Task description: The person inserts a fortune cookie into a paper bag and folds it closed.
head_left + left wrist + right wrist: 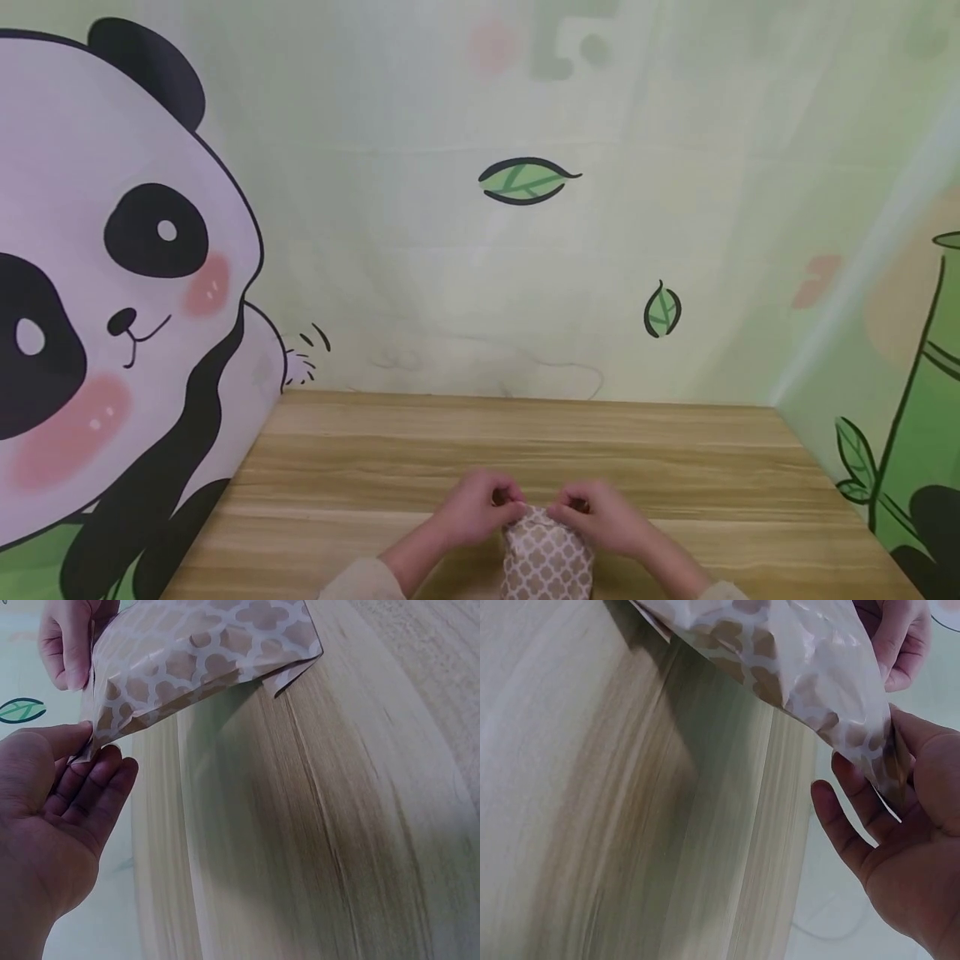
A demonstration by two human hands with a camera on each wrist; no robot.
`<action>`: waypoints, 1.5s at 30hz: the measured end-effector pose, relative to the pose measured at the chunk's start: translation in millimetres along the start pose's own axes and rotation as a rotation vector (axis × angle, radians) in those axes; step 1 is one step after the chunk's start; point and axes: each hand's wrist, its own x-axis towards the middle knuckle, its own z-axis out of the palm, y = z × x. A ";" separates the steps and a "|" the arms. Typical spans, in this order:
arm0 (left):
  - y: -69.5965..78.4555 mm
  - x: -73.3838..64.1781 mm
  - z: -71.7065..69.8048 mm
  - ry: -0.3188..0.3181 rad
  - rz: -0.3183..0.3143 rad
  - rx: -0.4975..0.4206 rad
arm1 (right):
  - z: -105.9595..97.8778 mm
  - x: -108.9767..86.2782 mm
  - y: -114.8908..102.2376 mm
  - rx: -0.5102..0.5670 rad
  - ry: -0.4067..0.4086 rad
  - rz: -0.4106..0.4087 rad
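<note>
A brown paper bag with a white lattice pattern is held up near the front of the table, its lower part cut off by the head view's bottom edge. My left hand pinches one top corner between thumb and fingers. At the opposite corner my right hand does the same. In the left wrist view the bag slants above the wood, with a folded flap at its far end. The right wrist view shows the bag's crumpled, shiny side. What it contains is hidden.
The wood-grain table spreads out around both hands. Behind it stands a pale green backdrop with printed leaves. A printed panda covers the left side panel, and green bamboo the right one.
</note>
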 end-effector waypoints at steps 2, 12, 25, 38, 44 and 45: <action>-0.6 -0.2 1.4 0.007 -0.003 0.001 | 0.5 -0.8 -0.2 -0.001 0.001 -0.001; -1.0 -2.4 4.3 -0.001 0.026 0.008 | 6.1 -9.2 2.5 0.079 -0.007 0.029; -3.5 -5.4 5.4 0.046 0.046 0.036 | 7.4 -17.4 11.7 0.093 0.026 0.060; -6.5 -8.4 7.5 0.063 0.050 0.071 | 6.2 -24.0 14.5 0.110 0.039 0.031; -6.1 -11.8 6.0 0.077 0.041 0.063 | 6.9 -29.5 17.3 0.115 0.022 0.034; -6.0 -12.1 5.7 0.079 0.038 0.059 | 6.9 -30.7 17.7 0.127 0.021 0.044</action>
